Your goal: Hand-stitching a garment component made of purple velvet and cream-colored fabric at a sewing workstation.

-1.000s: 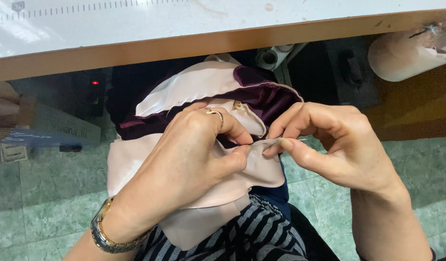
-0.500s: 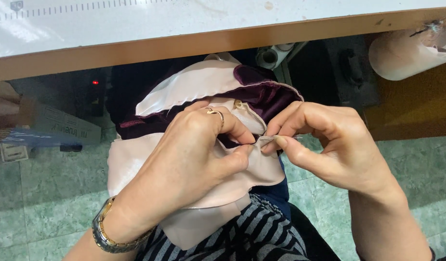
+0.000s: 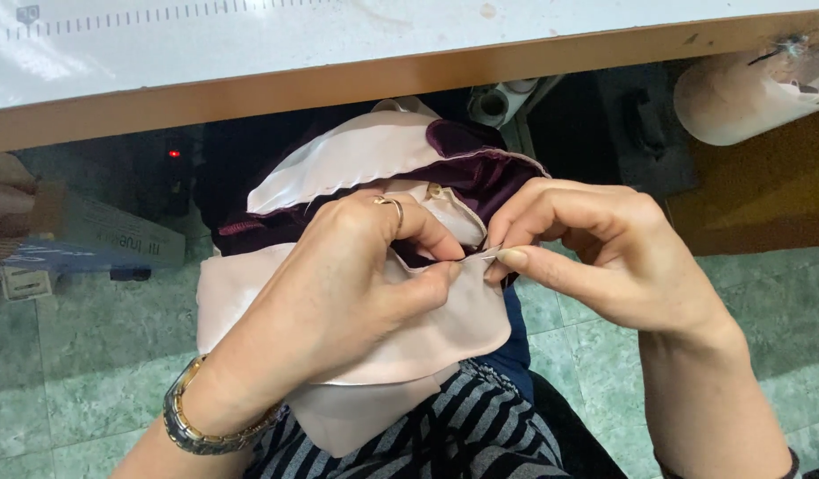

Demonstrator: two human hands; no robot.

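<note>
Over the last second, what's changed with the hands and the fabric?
Very little. The right hand has shifted its fingertip pinch slightly along the pale pink fabric, closer to the left hand's thumb. The left hand keeps its grip on the edge, and the dark purple velvet lies as before.

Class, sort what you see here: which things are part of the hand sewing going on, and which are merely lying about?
In hand:
left hand, pinching the pale pink satin fabric
right hand, holding a thin metal needle
dark purple velvet fabric

Lying about:
white-topped wooden-edged table
cream thread cone
green tiled floor
</note>
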